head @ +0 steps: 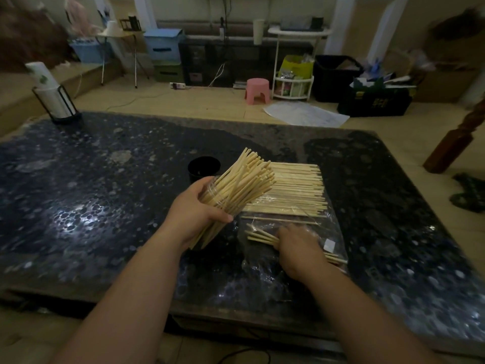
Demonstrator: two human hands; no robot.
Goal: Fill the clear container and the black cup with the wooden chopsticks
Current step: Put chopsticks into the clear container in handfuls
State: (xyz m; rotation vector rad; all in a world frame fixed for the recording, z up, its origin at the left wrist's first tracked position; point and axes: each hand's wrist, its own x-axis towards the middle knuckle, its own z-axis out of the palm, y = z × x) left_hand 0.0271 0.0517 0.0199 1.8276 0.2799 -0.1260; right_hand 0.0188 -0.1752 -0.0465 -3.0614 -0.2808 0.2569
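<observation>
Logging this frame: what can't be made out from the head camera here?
Head view only:
- Black cup: inside too dark, near side hidden by the chopsticks in the clear container; contents unknown.
- Right hand: blurred; number of gripped chopsticks unclear.
- Clear container: left hand covers its wall; outline hard to trace.
- Bag label: too small to read.

This is looking like a living room of a home. Far beyond the left hand [194,208] gripping the clear container [213,192], a pink stool [258,91] is standing on the wooden floor [183,101], storage boxes [163,48] (blue over green) are sitting stacked, and far left of the grip a paper towel roll [49,90] is standing on the stone table [105,166].
</observation>
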